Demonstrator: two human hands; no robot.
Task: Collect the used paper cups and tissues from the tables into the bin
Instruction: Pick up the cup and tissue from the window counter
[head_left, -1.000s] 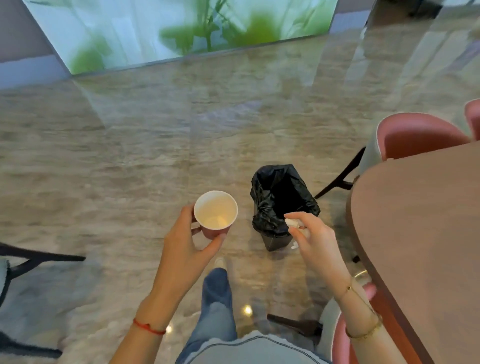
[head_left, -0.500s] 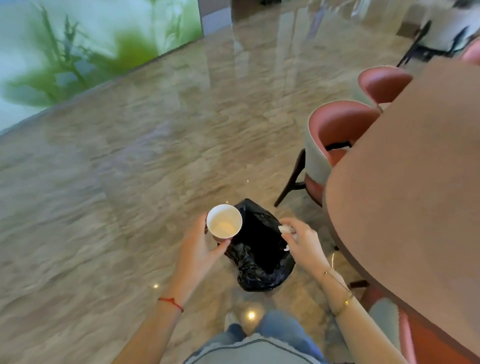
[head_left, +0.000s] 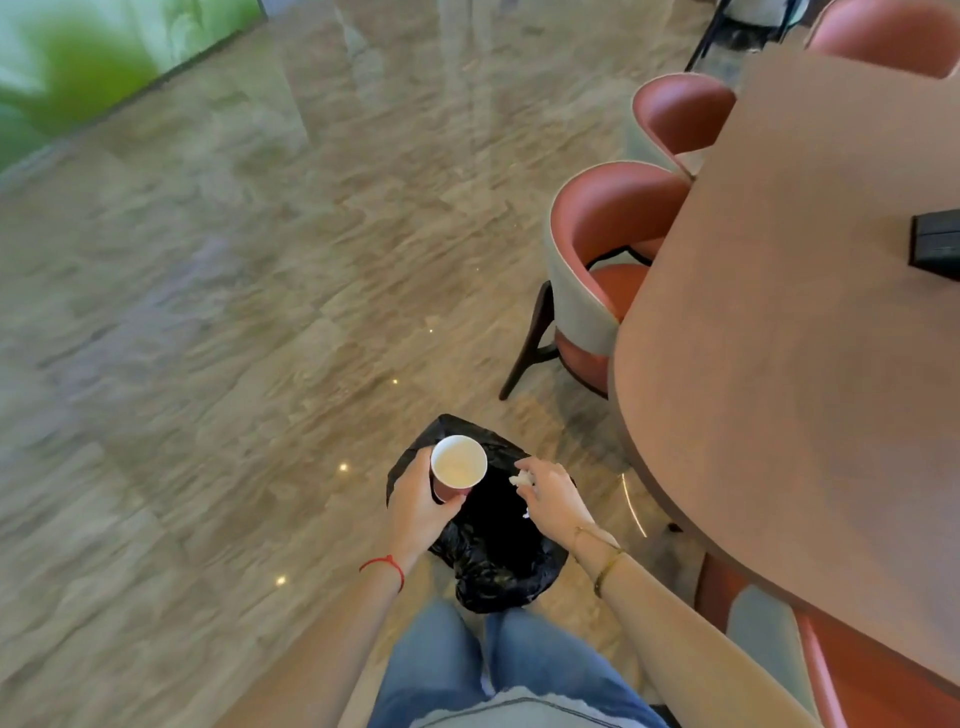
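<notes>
Gripping paper cup (head_left: 459, 466) in left hand (head_left: 418, 503), right hand (head_left: 555, 498) pinching tissue (head_left: 521, 479), above bin (head_left: 498, 561)

Both hands now over the bin (head_left: 498, 566) mouth — a second ago they were short of it. Left hand (head_left: 415, 504) carried the paper cup (head_left: 458, 467) above the black liner; right hand (head_left: 553, 493) brought the tissue (head_left: 521, 478) in too — bin now at the person's feet.
</notes>
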